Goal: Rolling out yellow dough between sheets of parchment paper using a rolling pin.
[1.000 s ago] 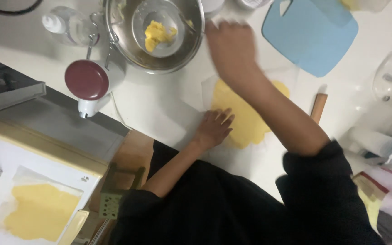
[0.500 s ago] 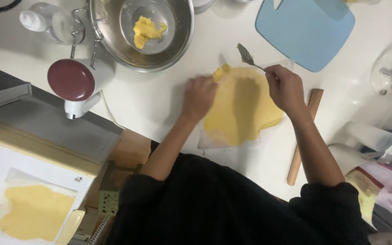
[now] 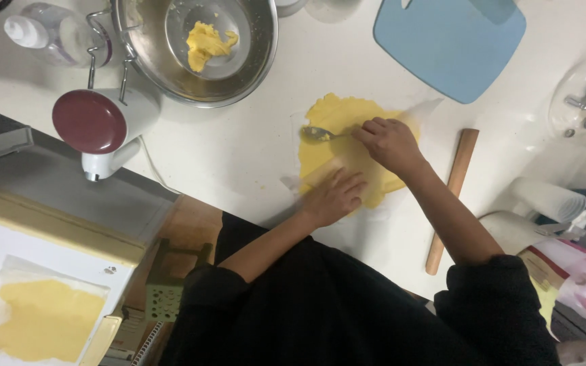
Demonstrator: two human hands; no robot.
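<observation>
Dough (image 3: 347, 159), rolled flat and yellow, lies on the white counter (image 3: 239, 156) at centre. Right hand (image 3: 389, 142) rests on the dough, fingers clamped on a spoon (image 3: 320, 133) whose bowl points to 9 o'clock. Left hand (image 3: 334, 196) presses flat at the dough's 6 o'clock edge, fingers together. Rolling pin (image 3: 452, 196) lies at 3 o'clock; metal bowl (image 3: 201, 51) sits at 11 o'clock.

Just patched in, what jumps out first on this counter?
The flat yellow dough sheet at mid-counter: the right hand holds a spoon against its left edge, and the left hand presses its near edge. A steel bowl with a dough lump sits top left; a wooden rolling pin lies just right.
</observation>
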